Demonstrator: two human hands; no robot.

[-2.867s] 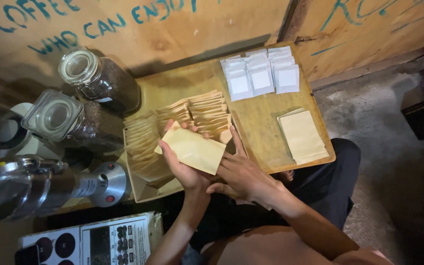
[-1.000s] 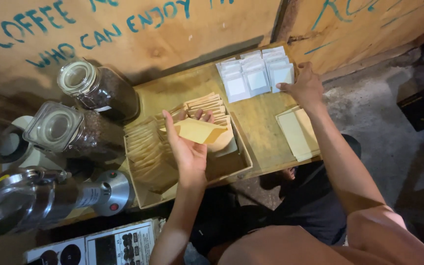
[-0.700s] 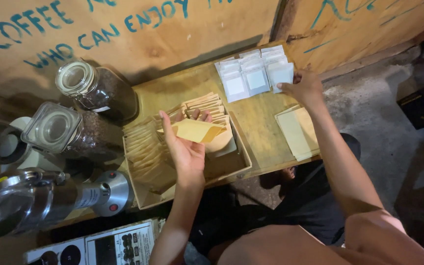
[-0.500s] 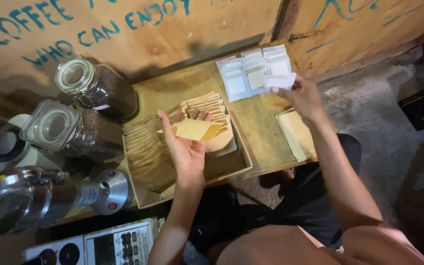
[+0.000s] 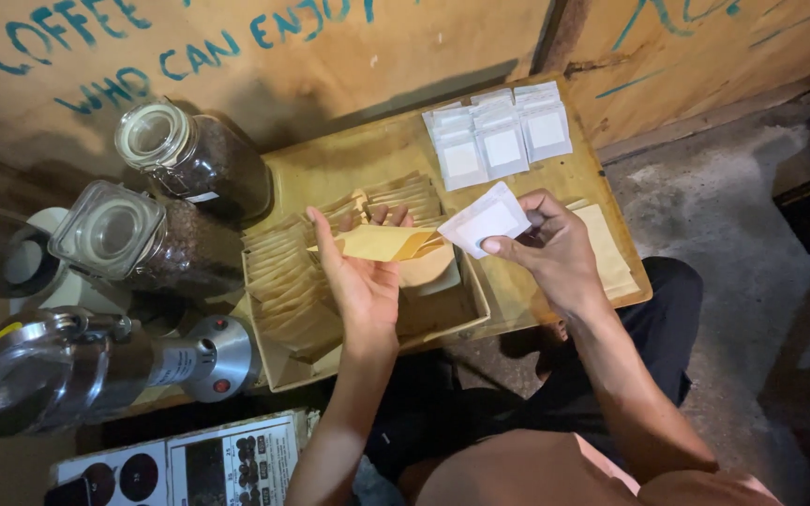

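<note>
My left hand (image 5: 360, 277) holds a tan paper envelope (image 5: 382, 242) with its mouth open toward the right, above a wooden tray (image 5: 472, 302). My right hand (image 5: 552, 245) pinches a white filter packet (image 5: 486, 219) by its lower corner, its edge touching the envelope's mouth. Several more white packets (image 5: 501, 136) lie in rows at the back of the small wooden table (image 5: 349, 164). The tray holds rows of tan envelopes (image 5: 283, 281) standing on edge.
Two glass jars of dark coffee beans (image 5: 194, 164) (image 5: 142, 242) lie left of the tray, with a metal grinder (image 5: 96, 365) below them. A flat stack of tan envelopes (image 5: 607, 248) rests at the table's right edge. A printed card (image 5: 180, 464) lies low left. Painted plywood wall behind.
My right hand reached to the white packets at the back, picked one up and brought it down to the envelope's open mouth. My left hand has kept the envelope over the tray.
</note>
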